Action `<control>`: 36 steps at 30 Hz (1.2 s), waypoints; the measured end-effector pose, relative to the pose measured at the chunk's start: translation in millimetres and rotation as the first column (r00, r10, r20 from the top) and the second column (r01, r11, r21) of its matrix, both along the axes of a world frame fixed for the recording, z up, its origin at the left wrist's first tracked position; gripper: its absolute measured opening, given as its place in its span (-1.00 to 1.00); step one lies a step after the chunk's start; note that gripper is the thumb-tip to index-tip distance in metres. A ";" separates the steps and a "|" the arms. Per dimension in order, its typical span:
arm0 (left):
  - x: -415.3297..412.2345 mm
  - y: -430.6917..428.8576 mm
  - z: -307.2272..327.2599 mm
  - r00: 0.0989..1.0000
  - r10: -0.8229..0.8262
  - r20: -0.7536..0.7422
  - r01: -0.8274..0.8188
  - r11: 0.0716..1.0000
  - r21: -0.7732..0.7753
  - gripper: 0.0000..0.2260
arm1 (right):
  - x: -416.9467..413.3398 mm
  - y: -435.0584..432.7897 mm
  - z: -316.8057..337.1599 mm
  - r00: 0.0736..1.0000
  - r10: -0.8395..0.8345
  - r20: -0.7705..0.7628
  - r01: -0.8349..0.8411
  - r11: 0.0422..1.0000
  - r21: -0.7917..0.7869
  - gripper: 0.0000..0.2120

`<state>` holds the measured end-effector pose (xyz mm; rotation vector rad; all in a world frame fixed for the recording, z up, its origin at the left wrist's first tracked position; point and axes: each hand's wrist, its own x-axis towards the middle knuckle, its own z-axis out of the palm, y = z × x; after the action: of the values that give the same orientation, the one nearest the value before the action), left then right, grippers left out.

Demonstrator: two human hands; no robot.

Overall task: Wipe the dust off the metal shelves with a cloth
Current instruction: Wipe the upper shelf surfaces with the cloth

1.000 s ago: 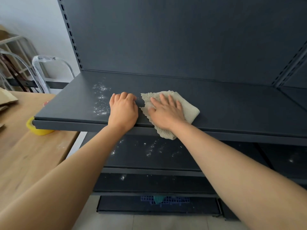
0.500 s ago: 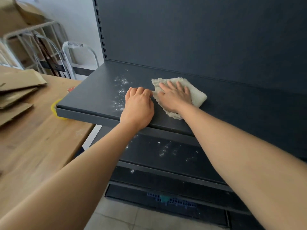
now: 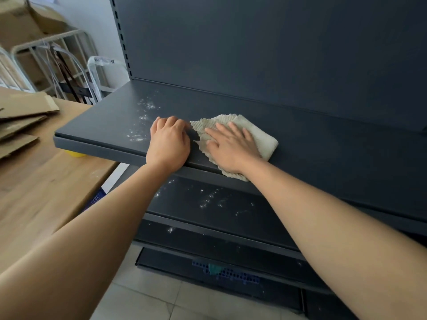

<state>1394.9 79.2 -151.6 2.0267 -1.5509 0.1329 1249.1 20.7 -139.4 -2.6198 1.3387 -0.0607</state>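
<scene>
On the top shelf (image 3: 323, 158), near its front edge, lies a pale cloth (image 3: 265, 140). The right hand (image 3: 231, 150) lies flat on the cloth and presses it down. Its fingers (image 3: 221, 132) are straight and a little spread, and they point toward the left end of the top shelf. One corner of the cloth hangs over the front edge of the top shelf, just under the wrist.

The left hand (image 3: 168, 144) rests on the top shelf too, just left of the cloth. Its fingers are curled under into a loose fist, and it holds nothing. The heel of this hand sits at the front edge of the top shelf. The wavy edge of the cloth is very close to this hand, but I cannot tell if they touch.

White dust (image 3: 142, 125) lies in specks on the top shelf, just left of the left hand. More white specks lie on the lower shelf (image 3: 184, 204), right under the top shelf. Far below the top shelf, a blue crate (image 3: 227, 272) peeks out.

A dark back wall (image 3: 254, 54) stands up behind the top shelf. A wooden table (image 3: 46, 185) stands to the left of the top shelf, a bit lower. Flat cardboard (image 3: 25, 116) lies on it. Something yellow (image 3: 75, 154) peeks out from under the left end of the top shelf.
</scene>
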 end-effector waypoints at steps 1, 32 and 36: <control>-6.0 -0.2 -1.0 1.000 0.000 0.008 0.000 1.000 0.003 -0.75 | -9.7 -0.2 -0.5 1.000 -0.007 -0.006 0.007 1.000 -0.003 -0.51; 135.9 8.7 2.2 0.999 -0.048 0.023 0.049 0.998 -0.047 -0.74 | 176.9 -8.0 0.7 0.966 -0.259 -0.006 0.259 0.966 0.007 -0.45; 139.6 1.7 1.1 0.996 -0.077 0.038 0.077 0.997 -0.002 -0.75 | 186.2 -17.0 -0.2 0.972 -0.235 -0.008 0.235 0.972 -0.004 -0.47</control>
<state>1534.4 80.9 -150.4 1.9693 -1.6485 0.1440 1435.3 3.7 -139.7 -2.4525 1.6472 -0.0857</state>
